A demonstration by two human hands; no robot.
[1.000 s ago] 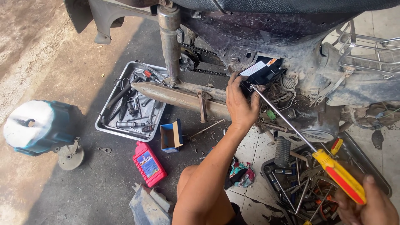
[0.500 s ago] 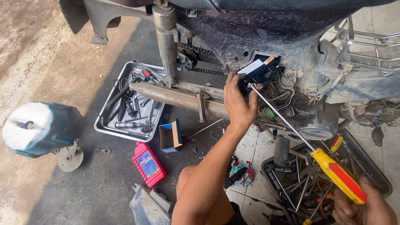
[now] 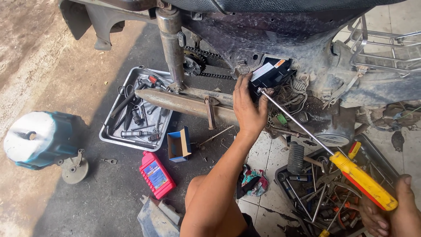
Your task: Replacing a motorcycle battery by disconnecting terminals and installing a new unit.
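I see my left hand (image 3: 247, 106) reaching up under the motorcycle, fingers spread and pressed against the black box-shaped battery with a white label (image 3: 271, 73), thumb beside the tip of the shaft. My right hand (image 3: 394, 213), at the lower right corner, is closed around the end of the long screwdriver with a yellow and red handle (image 3: 363, 180); its steel shaft runs up and left to the battery. Below the shaft sits a dark tray full of loose tools (image 3: 377, 154). A grey metal tray of tools (image 3: 115, 127), a small open blue cardboard box (image 3: 179, 144) and a red plastic bottle (image 3: 157, 174) lie on the floor to the left.
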